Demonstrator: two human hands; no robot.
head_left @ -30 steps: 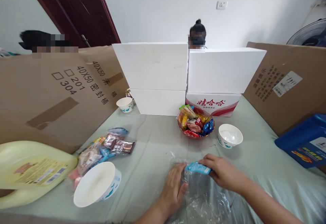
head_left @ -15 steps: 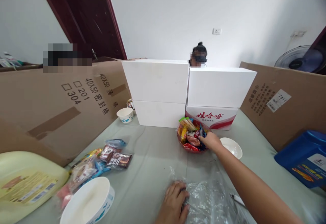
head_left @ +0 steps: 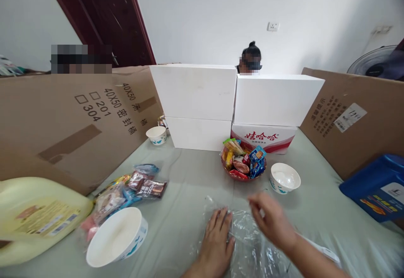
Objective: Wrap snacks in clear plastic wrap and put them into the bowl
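My left hand (head_left: 217, 238) lies with fingers stretched out on a clear plastic sheet or bag (head_left: 249, 244) near the front of the table. Just right of it, my right hand (head_left: 273, 219) hangs above the plastic, fingers curled together and nothing visible in them. Beyond my hands stands a red bowl (head_left: 242, 178) heaped with packaged snacks, with a blue snack packet (head_left: 258, 162) on its right side. A small white bowl (head_left: 285, 178) with a blue pattern sits right of it. Partly behind my right forearm is a white pen-like object (head_left: 322, 249).
White boxes (head_left: 202, 97) and a red-and-white carton (head_left: 263, 139) form a wall at the back. Cardboard panels (head_left: 63, 118) flank the table. On the left are snack packets (head_left: 151, 188), a large white bowl (head_left: 116, 236) and a yellow jug (head_left: 41, 219). A blue bottle (head_left: 375, 189) stands right. Another person (head_left: 251, 59) is behind the boxes.
My right hand has left the snack bowl and come back toward me, over the plastic. The blue packet now shows upright in the bowl. My left hand stays on the plastic, fingers straighter.
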